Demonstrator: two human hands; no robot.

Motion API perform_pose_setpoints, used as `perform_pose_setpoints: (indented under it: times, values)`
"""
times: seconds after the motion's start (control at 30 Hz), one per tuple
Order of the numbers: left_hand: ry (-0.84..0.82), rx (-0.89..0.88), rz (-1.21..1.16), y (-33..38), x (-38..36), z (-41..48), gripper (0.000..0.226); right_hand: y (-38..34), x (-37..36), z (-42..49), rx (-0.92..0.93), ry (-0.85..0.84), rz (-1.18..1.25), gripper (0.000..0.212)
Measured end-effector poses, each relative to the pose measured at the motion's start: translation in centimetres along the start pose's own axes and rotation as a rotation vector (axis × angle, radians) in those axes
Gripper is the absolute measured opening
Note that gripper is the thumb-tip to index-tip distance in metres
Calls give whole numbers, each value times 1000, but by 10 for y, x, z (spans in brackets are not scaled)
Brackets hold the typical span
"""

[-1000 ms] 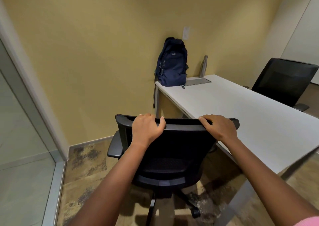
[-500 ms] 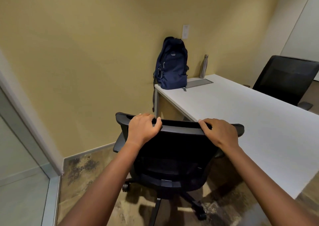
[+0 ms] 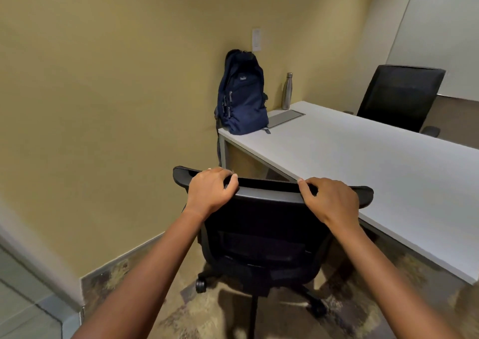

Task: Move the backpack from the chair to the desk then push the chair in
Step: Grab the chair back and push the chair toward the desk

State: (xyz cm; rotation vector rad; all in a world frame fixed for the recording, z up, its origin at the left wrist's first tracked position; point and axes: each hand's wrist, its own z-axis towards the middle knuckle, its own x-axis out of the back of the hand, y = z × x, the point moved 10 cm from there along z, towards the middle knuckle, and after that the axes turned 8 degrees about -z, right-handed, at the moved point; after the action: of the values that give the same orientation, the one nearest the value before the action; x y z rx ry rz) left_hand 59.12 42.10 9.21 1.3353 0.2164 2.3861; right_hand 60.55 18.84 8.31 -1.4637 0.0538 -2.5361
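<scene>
Black mesh office chair (image 3: 261,235) sits at lower centre, both arms stretched out to its top rail: the left hand (image 3: 211,193) and right hand (image 3: 329,200) each curl closed over it. Behind, a long white table (image 3: 363,162) meets the tan wall. Above the hands, the navy fabric backpack (image 3: 242,95) stands upright on the table's far corner.

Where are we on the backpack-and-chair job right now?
Done: the backpack stands on the desk, at its far corner by the wall. In hand: the left hand and right hand both grip the top of the chair back. Left: the chair sits at the desk's near edge, its seat not visibly under it, so it needs pushing in.
</scene>
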Motion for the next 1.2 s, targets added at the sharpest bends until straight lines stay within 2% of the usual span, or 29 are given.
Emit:
perform_pose_setpoints:
  times: [0.27, 0.6, 0.97, 1.2]
  values:
    - [-45, -111, -66, -58, 2, 31, 41, -52, -10, 6, -152, 59, -59, 55]
    - [-20, -206, -122, -105, 1, 69, 71, -92, -26, 25, -281, 70, -108, 51]
    - [-64, -295, -187, -139, -17, 118, 61, -110, -52, 63, -334, 83, -133, 49]
    - [-68, -334, -207, -170, -29, 158, 62, -133, -73, 90, -407, 65, -142, 51]
